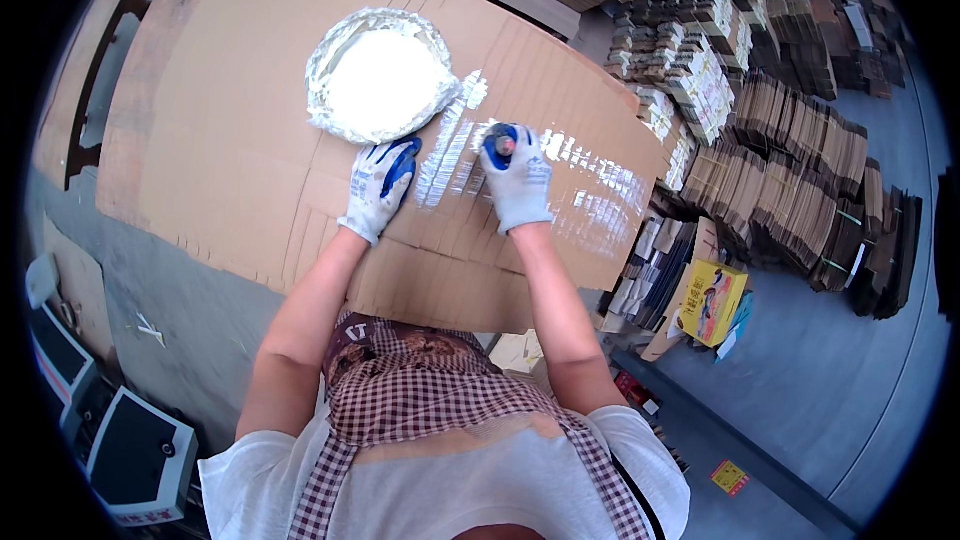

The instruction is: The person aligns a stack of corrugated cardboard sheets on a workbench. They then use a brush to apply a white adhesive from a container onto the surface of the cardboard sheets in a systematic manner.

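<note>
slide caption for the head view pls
Gloved right hand grips a handle over white-streaked cardboard; gloved left hand beside a round, white-filled tub.

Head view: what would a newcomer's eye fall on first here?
Probably the round, crinkle-rimmed basin of bright white material, upper left of centre on the brown cardboard. Next, white streaks to the basin's lower right, where the gloved right hand grips a mostly hidden tool. Then the yellow box, at right beyond the cardboard.

Tub (pixel 321 80) blks L hand (pixel 378 190) fwd.
</note>
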A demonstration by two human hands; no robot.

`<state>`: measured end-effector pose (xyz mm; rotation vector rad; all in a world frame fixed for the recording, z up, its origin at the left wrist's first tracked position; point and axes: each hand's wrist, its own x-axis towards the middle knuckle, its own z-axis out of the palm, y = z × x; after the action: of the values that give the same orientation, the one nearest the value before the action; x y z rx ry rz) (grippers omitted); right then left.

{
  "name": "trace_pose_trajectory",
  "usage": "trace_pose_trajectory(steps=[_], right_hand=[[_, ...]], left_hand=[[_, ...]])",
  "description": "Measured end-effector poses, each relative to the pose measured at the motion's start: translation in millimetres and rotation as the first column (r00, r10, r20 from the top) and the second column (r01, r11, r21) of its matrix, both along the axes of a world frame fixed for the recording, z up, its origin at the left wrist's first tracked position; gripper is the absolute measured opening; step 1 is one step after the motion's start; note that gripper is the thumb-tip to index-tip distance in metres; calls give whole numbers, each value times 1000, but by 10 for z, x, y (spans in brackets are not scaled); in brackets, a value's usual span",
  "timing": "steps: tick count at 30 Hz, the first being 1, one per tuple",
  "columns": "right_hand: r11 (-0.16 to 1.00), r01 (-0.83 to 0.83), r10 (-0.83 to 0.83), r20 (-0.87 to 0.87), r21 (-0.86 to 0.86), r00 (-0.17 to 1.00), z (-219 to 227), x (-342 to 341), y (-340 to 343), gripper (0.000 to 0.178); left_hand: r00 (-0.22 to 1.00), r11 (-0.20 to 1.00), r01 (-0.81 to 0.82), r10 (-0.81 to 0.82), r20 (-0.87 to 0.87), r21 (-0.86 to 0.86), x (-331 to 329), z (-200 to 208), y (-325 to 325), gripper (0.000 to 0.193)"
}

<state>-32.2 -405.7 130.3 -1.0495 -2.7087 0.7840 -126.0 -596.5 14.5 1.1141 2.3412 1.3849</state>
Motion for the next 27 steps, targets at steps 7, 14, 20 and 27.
trace_pose_trajectory(steps=[7,14,20,27], right_hand=[[990,-73,44,-233,-117,972,-123,-271,249,38],[998,-44,30,-235,-53,971,-11,-474,388,34],[1000,9,-11,-124,-17,992,-2,-606,528,34],[997,11,-7,-52,70,999,-115,-390,687,36]], left_hand=[[1000,1000,-3,3,9,19,13,125,29,41],[1000,1000,0,0,-5,24,13,122,10,42],[1000,1000,7,-7,5,23,11,98,25,42],[1000,999,6,-7,21,39,8,71,23,41]])
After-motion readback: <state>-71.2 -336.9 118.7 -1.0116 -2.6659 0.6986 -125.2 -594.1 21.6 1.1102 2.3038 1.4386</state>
